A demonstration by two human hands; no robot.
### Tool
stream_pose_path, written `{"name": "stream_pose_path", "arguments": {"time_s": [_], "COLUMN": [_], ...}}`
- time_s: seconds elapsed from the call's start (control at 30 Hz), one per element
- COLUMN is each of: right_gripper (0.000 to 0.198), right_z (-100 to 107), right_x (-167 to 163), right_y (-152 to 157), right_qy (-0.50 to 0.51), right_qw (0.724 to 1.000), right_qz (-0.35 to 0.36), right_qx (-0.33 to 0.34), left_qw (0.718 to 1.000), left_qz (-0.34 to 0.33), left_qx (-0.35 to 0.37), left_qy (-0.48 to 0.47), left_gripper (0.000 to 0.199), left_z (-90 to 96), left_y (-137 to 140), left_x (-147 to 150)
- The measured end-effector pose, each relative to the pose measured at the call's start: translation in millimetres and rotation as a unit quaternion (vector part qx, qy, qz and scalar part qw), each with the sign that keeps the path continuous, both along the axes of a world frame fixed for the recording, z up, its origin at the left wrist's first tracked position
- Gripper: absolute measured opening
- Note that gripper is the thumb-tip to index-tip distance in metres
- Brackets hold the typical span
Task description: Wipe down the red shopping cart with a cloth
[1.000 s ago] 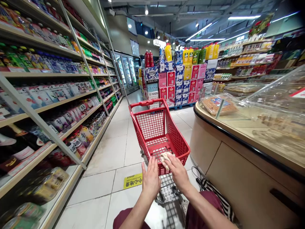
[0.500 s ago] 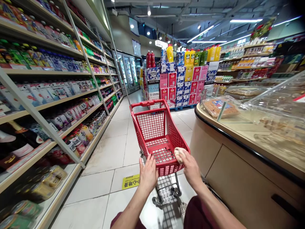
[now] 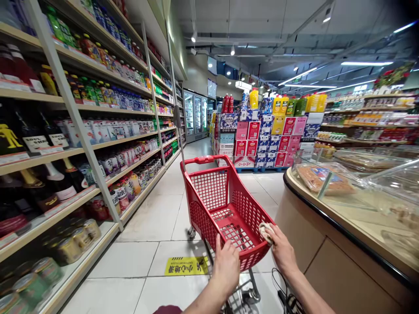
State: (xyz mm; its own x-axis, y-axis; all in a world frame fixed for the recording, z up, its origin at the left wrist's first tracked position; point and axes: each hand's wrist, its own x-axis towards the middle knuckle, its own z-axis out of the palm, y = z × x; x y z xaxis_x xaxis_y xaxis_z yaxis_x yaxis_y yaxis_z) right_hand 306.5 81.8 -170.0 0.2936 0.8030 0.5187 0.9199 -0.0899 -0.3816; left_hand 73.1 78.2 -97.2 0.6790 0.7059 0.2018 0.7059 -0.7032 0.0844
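Note:
A red plastic shopping cart with latticed sides stands before me, its basket bare and its handle at the far end. My left hand is curled over the near left corner of the basket rim, index finger raised a little. In my right hand is a bunched off-white cloth, pressed against the near right part of the rim. Its fingertips are partly hidden behind the cloth. Below the basket a metal frame with a caster shows.
Drink shelves run along the left. A rounded counter with packaged food stands close on the right. Ahead are stacked drink cartons and glass-door fridges. A yellow wet-floor sticker lies on the tiles, near a dark cable.
The view has tilted up and turned left. The cart is angled more, showing more of its left side. Both hands appear further right and lower, still at the near rim with the cloth.

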Motion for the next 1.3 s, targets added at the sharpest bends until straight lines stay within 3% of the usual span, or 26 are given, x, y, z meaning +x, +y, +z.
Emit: {"name": "stream_pose_path", "arguments": {"time_s": [0.1,0.13,0.27,0.37,0.5,0.6,0.73,0.83,0.93,1.03,1.2,1.3], "right_gripper": [0.05,0.052,0.058,0.055,0.052,0.049,0.052,0.051,0.048,0.045,0.047,0.051], "right_z": [17.2,22.5,31.2,28.2,27.0,24.4,15.8,18.0,27.3,29.6,19.0,25.6], "right_x": [16.1,17.8,2.4,-31.9,-80.4,-78.9,-43.7,-55.9,-91.1,-88.6,-43.5,-70.6], "right_y": [0.3,-2.4,-28.9,-51.6,-56.4,-46.7,-36.0,-23.7,-9.4,-8.1,-18.5,-10.8], "right_qy": [-0.029,-0.035,-0.011,0.038,0.045,0.011,0.015,0.038,0.044,0.036,0.058,0.062], "right_qw": [0.998,0.997,0.993,0.992,0.999,0.998,0.999,0.996,0.993,0.989,0.995,0.994], "right_qz": [-0.014,-0.02,-0.057,-0.069,-0.012,0.049,-0.01,-0.043,0.043,0.112,-0.043,0.017], "right_qx": [-0.054,-0.066,-0.098,-0.096,-0.009,0.038,0.038,0.07,0.101,0.088,0.075,0.087], "left_qw": [0.998,0.998,0.988,0.986,0.989,0.994,0.99,0.985,0.987,0.989,0.983,0.983], "left_qz": [-0.062,-0.047,0.12,0.114,0.095,0.051,0.091,0.135,0.128,0.112,0.142,0.142], "left_qx": [-0.001,0.002,0.035,0.081,0.069,0.062,0.093,0.097,0.085,0.091,0.116,0.111], "left_qy": [0.028,0.045,0.093,0.091,0.086,0.075,0.058,0.05,0.043,0.038,0.023,0.022], "left_gripper": [0.041,0.047,0.058,0.061,0.067,0.067,0.064,0.062,0.061,0.063,0.062,0.059], "left_z": [7.8,12.8,28.9,25.8,19.8,26.4,36.1,35.4,33.5,34.0,31.4,29.6], "left_y": [4.7,12.3,52.5,64.3,51.6,45.2,50.5,51.7,47.4,44.1,42.7,40.3], "left_x": [4.9,1.1,-32.1,-49.5,-45.1,-44.7,-59.6,-63.8,-61.6,-65.9,-76.3,-71.6]}}
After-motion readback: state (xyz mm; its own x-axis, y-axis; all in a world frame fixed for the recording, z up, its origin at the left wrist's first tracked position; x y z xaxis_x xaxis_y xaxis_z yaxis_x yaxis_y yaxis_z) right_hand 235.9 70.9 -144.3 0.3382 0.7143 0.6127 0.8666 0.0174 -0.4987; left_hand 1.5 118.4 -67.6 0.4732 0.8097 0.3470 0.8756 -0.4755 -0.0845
